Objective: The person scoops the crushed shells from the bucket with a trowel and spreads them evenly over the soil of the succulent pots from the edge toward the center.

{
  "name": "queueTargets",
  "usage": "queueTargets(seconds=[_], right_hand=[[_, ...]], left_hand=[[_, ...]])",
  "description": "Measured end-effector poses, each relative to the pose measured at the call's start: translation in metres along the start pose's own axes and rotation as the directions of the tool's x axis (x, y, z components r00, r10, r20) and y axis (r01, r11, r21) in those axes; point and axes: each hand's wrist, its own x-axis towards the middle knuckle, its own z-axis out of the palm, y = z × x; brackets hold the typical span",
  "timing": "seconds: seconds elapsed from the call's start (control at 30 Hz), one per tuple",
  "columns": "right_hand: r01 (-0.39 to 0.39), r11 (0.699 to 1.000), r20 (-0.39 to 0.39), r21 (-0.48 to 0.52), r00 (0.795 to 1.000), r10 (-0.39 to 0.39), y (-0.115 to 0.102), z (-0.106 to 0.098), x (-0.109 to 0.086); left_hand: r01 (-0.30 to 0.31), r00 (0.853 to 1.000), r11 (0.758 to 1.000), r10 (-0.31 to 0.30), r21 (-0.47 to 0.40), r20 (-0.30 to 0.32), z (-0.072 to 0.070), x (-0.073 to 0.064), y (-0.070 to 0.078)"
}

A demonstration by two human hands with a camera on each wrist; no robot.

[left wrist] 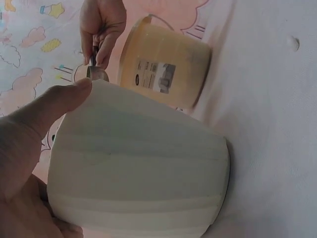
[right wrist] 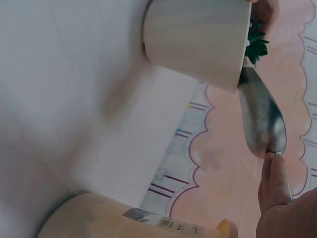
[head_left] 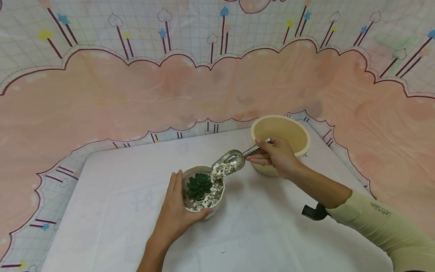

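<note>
A white flowerpot [head_left: 217, 203] stands on the table, holding a green succulent [head_left: 199, 186] and pale pebbles [head_left: 211, 193] along its right and near side. My left hand [head_left: 176, 211] grips the pot around its left side, thumb at the near rim. With my right hand [head_left: 276, 156] I hold a metal scoop [head_left: 239, 158] by its handle, tilted down over the pot's right rim. White pebbles lie in the scoop's mouth and meet those in the pot. In the right wrist view the scoop [right wrist: 262, 116] touches or nearly touches the pot's rim [right wrist: 242, 74].
A cream bucket [head_left: 302, 130] with a label stands just behind my right hand. A black curved object [head_left: 314, 212] shows beside my right sleeve. One small pebble [head_left: 222, 251] lies on the white tabletop [head_left: 129, 196] near the front. A patterned cloth hangs behind the table.
</note>
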Motion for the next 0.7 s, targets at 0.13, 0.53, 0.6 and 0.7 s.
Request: queueTargets(seconds=[0.13, 0.53, 0.6, 0.7], right_hand=[[0.000, 1.000, -0.001, 0.003, 1.000, 0.000, 0.000, 0.000, 0.000], [-0.008, 1.000, 0.006, -0.003, 1.000, 0.008, 0.001, -0.001, 0.000], [-0.009, 1.000, 0.002, -0.005, 1.000, 0.009, 0.002, -0.001, 0.000], [-0.007, 1.000, 0.003, -0.005, 1.000, 0.007, 0.002, -0.002, 0.000]], left_hand=[[0.041, 0.999, 0.999, -0.040, 0.010, -0.026, 0.001, -0.003, 0.008], [0.020, 0.998, 1.000, -0.020, 0.003, -0.060, 0.007, -0.003, 0.003], [0.019, 0.999, 1.000, -0.020, -0.014, -0.042, 0.005, -0.002, 0.003], [0.028, 0.999, 0.999, -0.029, -0.025, -0.033, 0.004, -0.002, 0.006]])
